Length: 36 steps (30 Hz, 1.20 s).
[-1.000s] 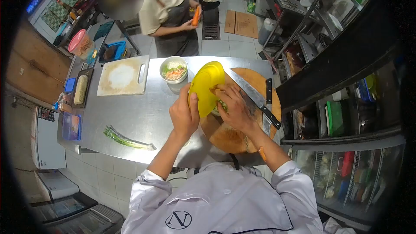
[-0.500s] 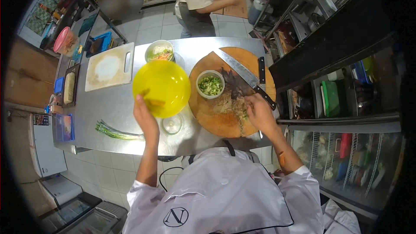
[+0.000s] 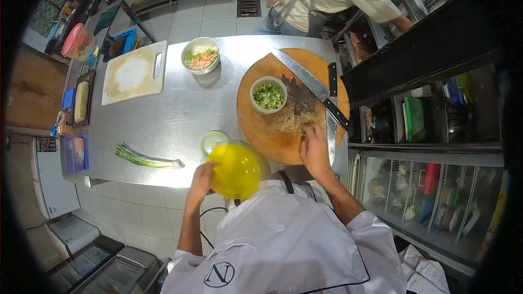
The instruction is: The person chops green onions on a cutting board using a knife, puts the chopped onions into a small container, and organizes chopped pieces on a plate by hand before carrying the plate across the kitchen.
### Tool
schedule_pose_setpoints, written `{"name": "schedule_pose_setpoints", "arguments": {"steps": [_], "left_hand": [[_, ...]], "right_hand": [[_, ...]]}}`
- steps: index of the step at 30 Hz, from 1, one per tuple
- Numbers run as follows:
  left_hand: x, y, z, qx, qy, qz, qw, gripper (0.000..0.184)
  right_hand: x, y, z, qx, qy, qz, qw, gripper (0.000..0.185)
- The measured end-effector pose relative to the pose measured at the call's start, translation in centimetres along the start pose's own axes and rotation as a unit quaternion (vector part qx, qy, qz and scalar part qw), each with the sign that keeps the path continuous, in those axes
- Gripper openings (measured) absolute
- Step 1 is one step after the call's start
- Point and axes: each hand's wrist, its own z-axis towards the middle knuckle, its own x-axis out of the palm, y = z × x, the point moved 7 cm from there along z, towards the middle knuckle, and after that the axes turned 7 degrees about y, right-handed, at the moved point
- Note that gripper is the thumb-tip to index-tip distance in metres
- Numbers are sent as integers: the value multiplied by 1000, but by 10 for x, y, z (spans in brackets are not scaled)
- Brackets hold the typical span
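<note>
My left hand (image 3: 201, 178) grips the rim of a yellow bowl (image 3: 238, 171), tilted near the front edge of the steel table. My right hand (image 3: 315, 149) is over the front right of the round wooden chopping board (image 3: 259, 144), fingers bent together by the brown scraps (image 3: 291, 122); what is between them is hidden. On the board stands a tub of chopped greens (image 3: 268, 96). A large knife (image 3: 310, 81) lies across the board, with a second knife's black handle (image 3: 333, 79) beside it. A round clear lid (image 3: 214, 142) lies behind the bowl.
Spring onions (image 3: 147, 158) lie on the steel table (image 3: 163, 125) at left. A bowl of shredded vegetables (image 3: 200, 57) and a white cutting board (image 3: 133, 76) are farther back. Across the table, a person (image 3: 321, 0) leans toward the right shelves. A glass-fronted fridge (image 3: 425, 196) stands at right.
My left hand has brought the yellow bowl down toward my body, uncovering the vegetable bowl behind. My right hand has shifted slightly nearer on the board. The other person has moved right.
</note>
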Motion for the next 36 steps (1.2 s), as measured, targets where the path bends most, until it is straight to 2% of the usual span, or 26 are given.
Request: {"name": "schedule_pose_setpoints", "arguments": {"steps": [3,5,6,8,9,11,12,14,18,20,22,24,25,26,27,28,29,31,35,36], "left_hand": [[22,8,17,10,49,-3,999,57],[34,19,29,-10,73,-25,997,56],[37,19,34,20,82,-19,996,55],[39,23,41,50,93,-14,994,55],[38,28,44,40,109,-32,993,54],[36,35,47,29,121,-52,991,53],[36,35,47,47,114,-44,991,53],[35,39,50,65,105,-38,992,53],[36,60,65,84,113,-36,989,53],[38,62,65,87,117,-60,987,53],[39,52,60,104,112,-54,987,53],[41,47,51,101,119,-54,986,53],[42,47,49,96,127,-53,986,53],[43,49,46,99,121,-54,986,53],[43,46,42,141,99,-23,985,51],[42,46,31,183,65,4,981,49],[42,52,23,183,54,1,982,49],[38,64,1,122,29,-50,991,43],[20,117,-53,103,-28,-110,988,47],[13,142,-69,78,-55,-133,987,40]], "right_hand": [[30,30,-9,-3,16,43,999,44],[40,70,-15,-110,-17,88,990,37],[42,81,-15,-108,-19,86,990,37],[58,107,-19,-123,154,218,956,27],[53,111,-17,-122,154,217,956,27],[35,95,-3,-46,104,243,963,18],[21,77,7,-66,12,144,987,14],[12,21,26,42,-59,147,987,14],[7,2,37,36,-107,54,992,14],[32,33,26,-26,-50,72,996,14],[41,94,4,-109,-56,16,992,11],[71,118,-18,-162,33,113,980,14],[68,129,-24,-168,33,115,979,14],[75,134,-28,-135,119,179,967,15],[83,138,-34,-101,204,240,944,16],[76,130,-35,-118,160,225,954,16],[71,126,-38,-128,166,226,951,16],[58,110,-37,-83,150,238,956,14],[54,80,-58,-71,147,292,942,13],[58,79,-64,-82,171,302,934,13]]}}
